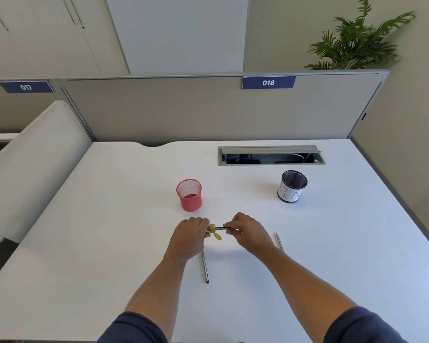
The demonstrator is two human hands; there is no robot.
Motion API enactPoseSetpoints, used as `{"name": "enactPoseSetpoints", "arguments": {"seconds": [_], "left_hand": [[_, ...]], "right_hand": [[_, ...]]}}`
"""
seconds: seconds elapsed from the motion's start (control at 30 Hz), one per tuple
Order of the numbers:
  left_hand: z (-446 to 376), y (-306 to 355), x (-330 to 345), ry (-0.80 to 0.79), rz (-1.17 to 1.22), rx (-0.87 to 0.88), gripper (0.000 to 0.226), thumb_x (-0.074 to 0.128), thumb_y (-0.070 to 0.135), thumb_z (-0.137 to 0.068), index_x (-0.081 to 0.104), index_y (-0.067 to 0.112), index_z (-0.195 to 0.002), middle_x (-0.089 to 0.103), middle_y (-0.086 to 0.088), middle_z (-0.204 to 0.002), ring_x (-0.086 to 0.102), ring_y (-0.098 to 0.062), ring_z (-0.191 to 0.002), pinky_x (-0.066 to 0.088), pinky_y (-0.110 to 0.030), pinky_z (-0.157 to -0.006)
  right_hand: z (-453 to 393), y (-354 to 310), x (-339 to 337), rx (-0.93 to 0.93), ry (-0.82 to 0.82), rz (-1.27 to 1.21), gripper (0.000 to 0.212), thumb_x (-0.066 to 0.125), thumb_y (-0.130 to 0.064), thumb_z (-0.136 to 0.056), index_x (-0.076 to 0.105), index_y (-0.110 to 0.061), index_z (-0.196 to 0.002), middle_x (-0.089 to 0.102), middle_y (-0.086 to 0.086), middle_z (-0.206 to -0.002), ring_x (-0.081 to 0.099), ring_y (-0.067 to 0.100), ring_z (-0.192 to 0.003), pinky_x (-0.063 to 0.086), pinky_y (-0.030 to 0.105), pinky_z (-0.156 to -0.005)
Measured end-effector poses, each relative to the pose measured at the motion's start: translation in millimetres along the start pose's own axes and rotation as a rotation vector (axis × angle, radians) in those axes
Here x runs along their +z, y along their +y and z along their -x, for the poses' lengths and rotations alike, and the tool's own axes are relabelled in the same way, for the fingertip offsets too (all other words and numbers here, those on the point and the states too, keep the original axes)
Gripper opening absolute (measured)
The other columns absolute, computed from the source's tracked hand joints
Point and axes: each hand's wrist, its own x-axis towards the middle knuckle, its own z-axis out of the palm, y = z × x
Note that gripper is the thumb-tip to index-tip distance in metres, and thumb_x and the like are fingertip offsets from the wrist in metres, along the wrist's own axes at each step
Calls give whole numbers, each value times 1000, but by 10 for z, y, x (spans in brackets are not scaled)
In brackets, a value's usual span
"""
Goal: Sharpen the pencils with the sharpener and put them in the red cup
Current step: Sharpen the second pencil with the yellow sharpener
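My left hand [190, 235] grips a small yellow sharpener [213, 231] just above the white desk [109, 231]. My right hand [245, 231] pinches a grey pencil [223, 228] that lies level, its tip inside the sharpener. A second pencil [205, 268] lies on the desk under my left wrist. To the right of my right forearm rests a third pencil [279, 241], its sharp tip pointing away from me. The red mesh cup [189, 195] stands upright just beyond my hands and looks empty.
A black mesh cup with a white paper label [291, 186] stands at the right rear. Behind it is an open cable tray slot [270, 155] in the desk. A grey partition [208, 110] closes the far edge.
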Motion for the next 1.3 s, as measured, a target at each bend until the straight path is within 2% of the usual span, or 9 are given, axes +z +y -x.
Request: {"name": "enactPoseSetpoints", "arguments": {"seconds": [0.17,0.27,0.53,0.63,0.8,1.0,1.1,1.23,1.3], "left_hand": [[0,30,12,5,-19,45,27,84,27,-71,59,19,-79,55,6,-65,52,-19,-55,36,-30,-48],[14,30,6,2,-32,42,28,83,28,-71,58,19,-77,54,6,-64,51,-19,-53,35,-30,-47],[47,28,-106,1,-25,44,32,84,23,-68,54,18,-77,53,4,-66,48,-20,-55,34,-29,-48],[75,24,-117,-15,-19,41,34,85,22,-66,53,18,-77,53,4,-66,49,-19,-56,34,-29,-49],[99,34,-135,-44,-19,40,37,87,21,-62,54,18,-77,53,5,-67,49,-19,-56,34,-29,-49],[62,50,-170,-78,-43,33,42,88,17,-51,54,19,-75,52,5,-68,48,-20,-57,35,-30,-50],[57,67,-179,-90,-44,41,44,90,19,-51,54,19,-74,53,5,-67,49,-19,-56,34,-30,-49],[62,80,-189,-53,-37,30,39,87,18,-58,53,19,-75,52,5,-66,48,-20,-56,28,-29,-51],[84,78,-168,-37,-41,36,36,86,21,-63,52,19,-75,52,5,-65,48,-20,-55,27,-28,-51]], "right_hand": [[17,24,-5,-106,144,95,11,82,-16,-78,78,-22,-87,66,-7,-79,63,18,-71,49,27,-56],[21,-15,-2,-132,161,133,5,80,-19,-81,77,-23,-83,66,-9,-76,62,18,-67,47,26,-55],[5,-100,-54,69,-167,43,21,54,-30,-100,74,-22,-99,67,-3,-91,60,20,-86,51,35,-73],[-4,-115,-75,145,-222,-57,19,58,-29,-97,75,-21,-93,69,-4,-86,59,18,-79,50,35,-71],[-35,-96,-91,289,-264,-272,12,69,-27,-88,78,-22,-82,55,-11,-55,42,7,-54,37,27,-58],[-48,-171,-167,380,-359,-421,21,69,-30,-89,80,-18,-77,52,-1,-55,42,13,-52,36,25,-57],[-42,-194,-207,382,-423,-411,26,62,-35,-93,78,-18,-81,57,-2,-53,46,8,-49,40,27,-60],[19,-207,-208,284,-356,-318,15,69,-40,-86,64,-26,-90,70,-7,-64,56,3,-55,43,18,-53],[38,-188,-193,186,-285,-164,9,68,-34,-87,62,-28,-90,69,-12,-75,58,5,-62,47,23,-59]]}}
